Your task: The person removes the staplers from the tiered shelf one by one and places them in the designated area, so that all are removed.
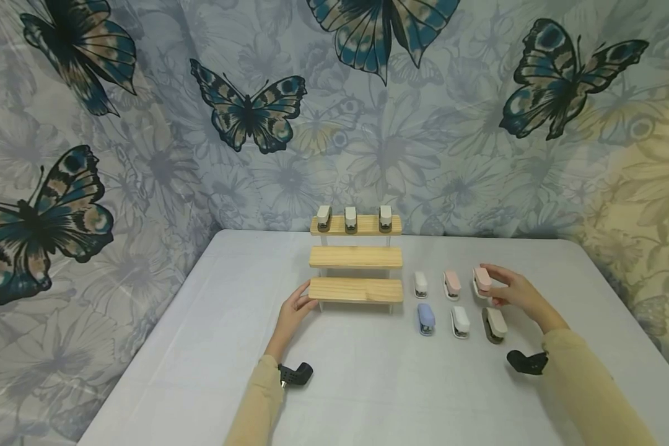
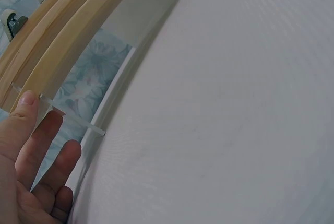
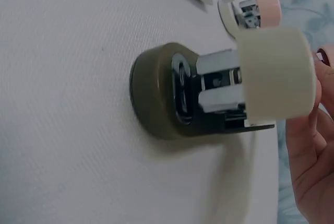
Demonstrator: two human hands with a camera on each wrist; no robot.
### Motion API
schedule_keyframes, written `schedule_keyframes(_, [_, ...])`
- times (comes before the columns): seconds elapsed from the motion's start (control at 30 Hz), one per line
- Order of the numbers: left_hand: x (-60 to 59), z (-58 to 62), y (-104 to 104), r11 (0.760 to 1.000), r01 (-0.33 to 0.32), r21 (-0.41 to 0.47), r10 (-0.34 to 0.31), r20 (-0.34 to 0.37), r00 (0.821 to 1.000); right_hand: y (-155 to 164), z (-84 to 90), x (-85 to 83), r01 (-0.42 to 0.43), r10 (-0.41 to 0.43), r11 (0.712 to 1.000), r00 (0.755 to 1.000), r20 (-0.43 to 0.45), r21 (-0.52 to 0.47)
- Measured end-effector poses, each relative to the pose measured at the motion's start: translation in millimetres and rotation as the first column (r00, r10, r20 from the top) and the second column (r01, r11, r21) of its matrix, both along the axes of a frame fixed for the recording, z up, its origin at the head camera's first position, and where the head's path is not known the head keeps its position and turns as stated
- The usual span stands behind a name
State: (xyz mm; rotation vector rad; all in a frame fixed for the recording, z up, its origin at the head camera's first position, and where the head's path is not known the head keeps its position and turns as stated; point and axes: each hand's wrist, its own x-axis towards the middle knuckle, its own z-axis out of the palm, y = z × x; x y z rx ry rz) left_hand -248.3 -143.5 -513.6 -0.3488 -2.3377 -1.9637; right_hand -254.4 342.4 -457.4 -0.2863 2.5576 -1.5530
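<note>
"Where's the pink stapler?"

"Back row of the six, far right end. The right hand has its grip clamped on it, thumb and fingers at its sides. Whether it's touching the counter, I can't tell."

"Does the right wrist camera help?"

"Hardly. It catches only a sliver of it at the edge. A brown-based stapler with a cream top fills the middle and hides most of the hold. From the head camera that one sits just in front of the hand."

"And the others?"

"Only the head view has them all: a white stapler and a second pink stapler in the back row, then a blue stapler and another white stapler in front."

"The left hand?"

"At the left end of the wooden shelf, on the lowest board. From above you just see fingers at the corner. The left wrist camera shows the thumb against the board's end and the index finger bent beside a clear leg, so that grip is holding the shelf's end."

"What's up top?"

"Three cream staplers in a line on the highest board. The left wrist view shows just two."
</note>
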Motion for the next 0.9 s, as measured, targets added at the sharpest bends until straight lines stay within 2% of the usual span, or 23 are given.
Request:
schedule_keyframes(0.1, [-4.8, -12.1, -2.1, 1.0, -0.007, 0.004, 0.007, -0.017, 1.0, 3.7, -7.0, -0.2, -0.019, 0.02, 1.0, 1.0, 0.009, -0.025])
schedule_keyframes(0.13, [-4.6, -12.4, -2.5, 1.0, -0.005, 0.005, 0.005, -0.013, 1.0, 4.7, -9.2, -0.6, -0.023, 0.024, 0.999, 1.0, 0.015, -0.033])
schedule_keyframes(0.27, [-4.4, -12.9, -2.7, 1.0, -0.009, 0.007, 0.009, -0.013, 1.0, 5.5, -13.0, -3.9, -0.019, 0.02, 1.0, 0.999, 0.041, -0.022])
schedule_keyframes(0.47, [-4.1, -10.8, -1.4, 1.0, -0.003, 0.013, 0.003, -0.014, 1.0, 6.1, -13.8, -8.8, 0.018, -0.021, 0.998, 0.998, 0.06, 0.056])
schedule_keyframes(0.67, [-2.5, -9.0, -1.1, 1.0, -0.001, 0.016, 0.001, -0.011, 1.0, 4.7, -17.1, -8.7, 0.013, -0.017, 0.999, 0.993, 0.121, 0.032])
schedule_keyframes(0.9, [-2.9, -7.9, -1.5, 1.0, -0.002, 0.013, 0.002, -0.018, 1.0, 4.0, -18.8, -9.1, 0.017, -0.024, 0.997, 0.995, 0.099, 0.075])
